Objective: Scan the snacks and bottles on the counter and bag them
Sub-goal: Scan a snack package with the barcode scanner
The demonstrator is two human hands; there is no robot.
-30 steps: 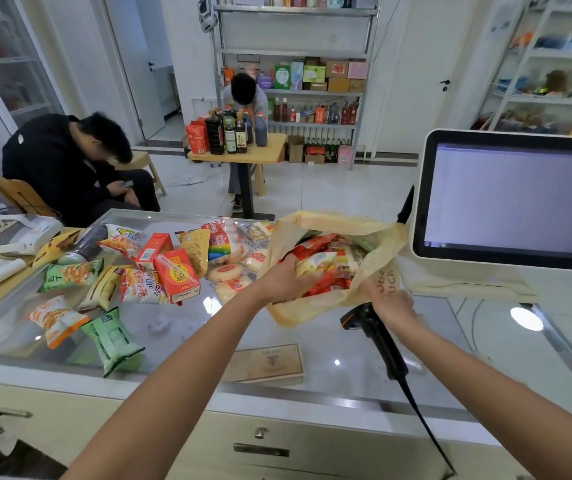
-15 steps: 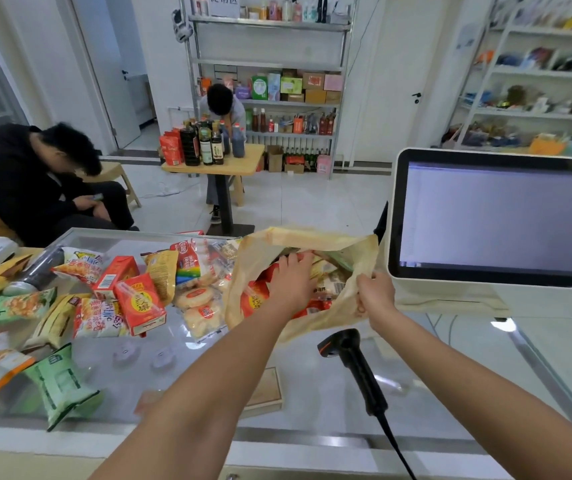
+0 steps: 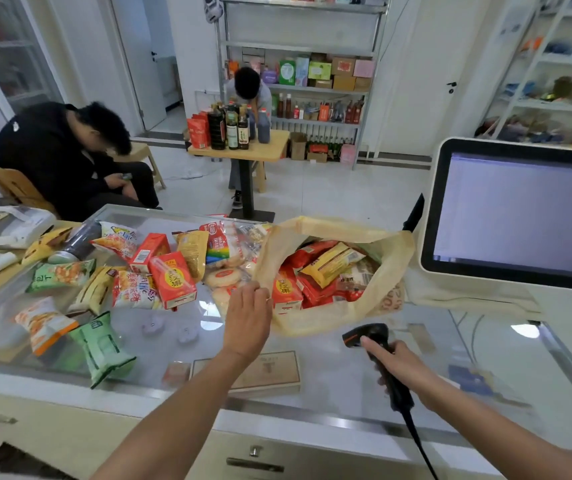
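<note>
Here our left hand [image 3: 248,320], fingers loosely spread, sits just beside the bag [image 3: 315,325] on the bench [image 3: 173,329]; our right hand [image 3: 400,367] grips the scanner [image 3: 364,335].

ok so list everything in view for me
bag: one, tan, on the counter's middle
bagged packets: several, red and yellow, inside it
loose snack packets: many, green, orange, yellow, red, counter's left
red cartons: two, among the loose packets
dark can: one, lying far left
monitor: one, white-framed, right
side table: one, wooden, beyond counter, carrying dark bottles
seated people: two, one in black, beyond counter
scanner: one, black, held, front right
left hand: fingers relaxed, at bag's left edge
right hand: grips scanner's handle
</note>
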